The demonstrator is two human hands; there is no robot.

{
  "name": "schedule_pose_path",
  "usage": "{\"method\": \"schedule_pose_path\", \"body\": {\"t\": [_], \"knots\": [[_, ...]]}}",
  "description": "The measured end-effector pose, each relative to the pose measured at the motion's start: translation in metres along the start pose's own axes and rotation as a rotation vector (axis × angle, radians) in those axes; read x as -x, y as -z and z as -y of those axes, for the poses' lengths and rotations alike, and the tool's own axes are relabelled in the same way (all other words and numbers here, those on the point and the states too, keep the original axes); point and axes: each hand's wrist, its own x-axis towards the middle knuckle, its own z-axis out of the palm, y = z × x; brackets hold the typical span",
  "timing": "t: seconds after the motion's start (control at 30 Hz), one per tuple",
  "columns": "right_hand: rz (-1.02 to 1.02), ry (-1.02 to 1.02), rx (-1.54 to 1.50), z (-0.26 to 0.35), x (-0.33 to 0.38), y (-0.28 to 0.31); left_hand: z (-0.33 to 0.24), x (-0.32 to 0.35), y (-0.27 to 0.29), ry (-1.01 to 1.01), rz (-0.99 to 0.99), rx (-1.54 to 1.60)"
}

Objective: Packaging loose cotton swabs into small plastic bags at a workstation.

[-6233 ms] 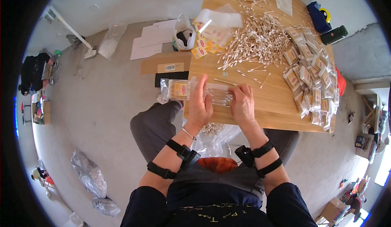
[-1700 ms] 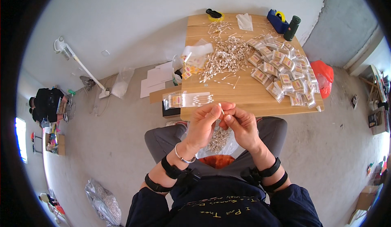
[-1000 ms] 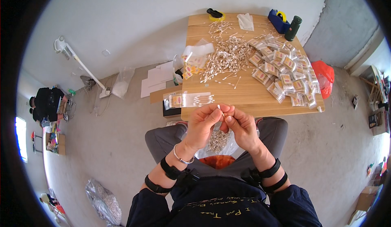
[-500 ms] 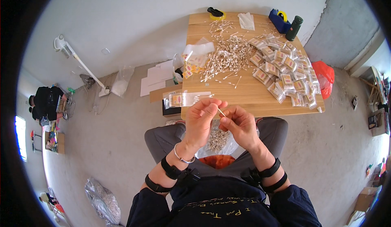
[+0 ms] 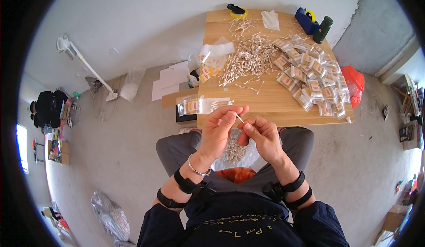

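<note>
A wooden table [image 5: 305, 114] stands in a bare concrete-floored room, a white stick vacuum cleaner [image 5: 84, 63] well apart at far left. Above the table's near edge, the left hand [image 5: 217, 134] and right hand [image 5: 264, 141] sit close together, the thumb and fingers of each pinched on a single cotton swab [image 5: 240, 119] that slants between them. Just beyond the left hand lies a row of loose swabs [image 5: 217, 105], next to a clear packet [image 5: 191, 106] of swabs with a yellow label, which reaches past the table's left edge. Farther back spreads a heap of swabs [image 5: 252, 60]; filled packets [image 5: 313, 86] pile up to its right. At far right, a blue tape dispenser [image 5: 305, 24] stands beside a dark green bottle [image 5: 323, 29]. Below the hands, a clear plastic bag [image 5: 251, 156] holds more swabs between the person's knees.
</note>
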Motion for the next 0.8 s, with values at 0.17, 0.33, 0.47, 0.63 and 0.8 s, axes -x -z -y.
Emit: {"method": "schedule_pose_path", "body": {"t": [0.17, 0.33, 0.47, 0.63, 0.8], "knots": [[-0.045, -0.11, -0.162, -0.003, -0.003, -0.002, 0.011, 0.0, 0.015, -0.005, -0.15, 0.041], [-0.066, -0.111, -0.217, -0.017, -0.013, 0.005, 0.02, -0.004, 0.024, -0.043, -0.274, 0.132], [-0.112, -0.15, 0.096, -0.037, -0.022, 0.003, 0.036, 0.003, 0.039, -0.01, -0.386, 0.035], [-0.091, -0.156, 0.48, -0.072, -0.035, 0.016, 0.064, 0.027, 0.088, 0.168, -0.488, -0.22], [-0.304, 0.053, 0.86, -0.099, -0.078, 0.034, 0.059, 0.016, 0.114, -0.013, -0.491, -0.53]]}}
